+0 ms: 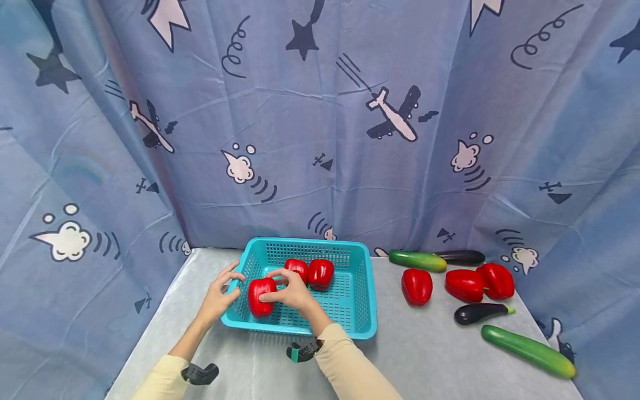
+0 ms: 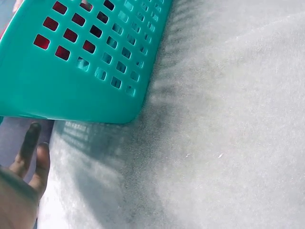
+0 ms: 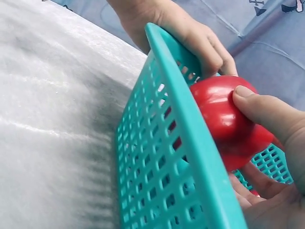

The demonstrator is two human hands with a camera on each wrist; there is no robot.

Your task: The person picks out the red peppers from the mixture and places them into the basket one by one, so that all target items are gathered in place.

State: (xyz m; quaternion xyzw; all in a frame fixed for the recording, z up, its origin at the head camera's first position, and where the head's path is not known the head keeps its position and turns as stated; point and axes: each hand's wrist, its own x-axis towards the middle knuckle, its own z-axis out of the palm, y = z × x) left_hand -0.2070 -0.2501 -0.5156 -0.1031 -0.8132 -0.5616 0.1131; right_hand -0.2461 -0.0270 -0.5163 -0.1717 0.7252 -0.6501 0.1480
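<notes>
My right hand [image 1: 295, 291] grips a red bell pepper [image 1: 261, 297] inside the left end of a turquoise basket [image 1: 372, 289]. In the right wrist view the thumb [image 3: 259, 107] lies on top of the pepper [image 3: 219, 112], with fingers underneath. At the basket's left rim, my left hand [image 1: 220, 294] holds the edge, fingers bent over it; the right wrist view shows this hand [image 3: 190, 36] at the rim too. Two of its fingers [image 2: 42, 164] extend outside the basket wall in the left wrist view. Two more red bell peppers [image 1: 321, 274] sit near the basket's back.
Right of the basket lie several red bell peppers [image 1: 417, 286], a cucumber-like green vegetable [image 1: 417, 260], a dark eggplant [image 1: 460, 257], a smaller eggplant [image 1: 480, 313] and a long green vegetable [image 1: 530, 351]. A patterned blue curtain [image 1: 300, 139] hangs behind the pale table [image 1: 440, 355].
</notes>
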